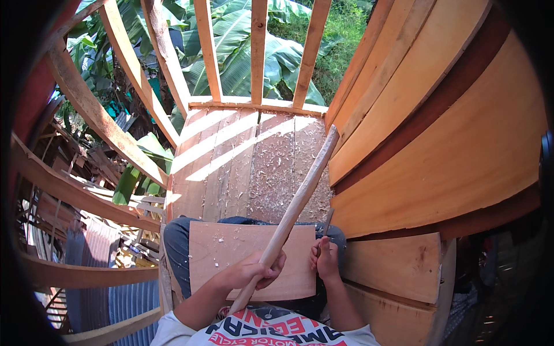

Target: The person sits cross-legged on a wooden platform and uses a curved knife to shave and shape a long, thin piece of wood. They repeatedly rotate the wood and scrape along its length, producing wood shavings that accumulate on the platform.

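two bare hands are busy before me, both closed. the left hand (266,270) is wrapped around the lower part of a long pale stick (303,199), which slants from the seated person's shirt (271,328) up to the right, its far end near the curved plank wall (427,173). the right hand (326,258) is curled about the base of a narrow blade (328,222) that points upward, just beside the stick and apart from it; the grip end is hidden in the fist. a flat wooden board (213,248) lies across the lap over blue jeans (178,245), a few chips on it. beyond the knees, curled shavings (274,173) litter the plank floor (193,173), sunlight striping it below upright wooden slats (258,57).
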`<state>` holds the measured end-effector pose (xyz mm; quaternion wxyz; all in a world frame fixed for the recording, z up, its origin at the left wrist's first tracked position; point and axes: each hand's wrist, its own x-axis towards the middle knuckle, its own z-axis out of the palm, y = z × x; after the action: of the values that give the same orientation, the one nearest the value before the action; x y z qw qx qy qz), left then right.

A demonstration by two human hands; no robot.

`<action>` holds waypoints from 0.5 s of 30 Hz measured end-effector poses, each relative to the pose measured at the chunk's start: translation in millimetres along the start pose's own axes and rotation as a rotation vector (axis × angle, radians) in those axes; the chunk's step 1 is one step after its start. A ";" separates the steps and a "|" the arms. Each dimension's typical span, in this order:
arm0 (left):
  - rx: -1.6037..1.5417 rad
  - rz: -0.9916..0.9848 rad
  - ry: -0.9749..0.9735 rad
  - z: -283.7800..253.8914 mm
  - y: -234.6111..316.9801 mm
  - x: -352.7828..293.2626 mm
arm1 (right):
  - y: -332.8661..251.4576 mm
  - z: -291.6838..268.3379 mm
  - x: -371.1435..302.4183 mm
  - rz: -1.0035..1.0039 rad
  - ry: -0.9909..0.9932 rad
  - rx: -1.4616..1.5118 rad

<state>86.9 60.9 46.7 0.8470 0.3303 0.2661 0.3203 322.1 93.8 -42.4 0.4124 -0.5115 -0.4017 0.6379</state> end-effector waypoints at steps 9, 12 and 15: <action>-0.036 -0.035 -0.031 -7.3 6.4 16.9 | -3.2 -7.9 7.6 0.112 -0.050 0.122; -0.016 -0.044 0.047 -7.4 9.9 17.6 | -2.6 -10.2 7.8 0.100 -0.046 0.130; 0.057 0.018 0.198 -24.0 7.6 0.8 | -3.0 -18.5 9.1 -0.015 0.018 -0.069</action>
<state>68.8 75.2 36.7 0.8041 0.3232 0.3544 0.3512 339.5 105.1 -45.4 0.4029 -0.5282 -0.4235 0.6158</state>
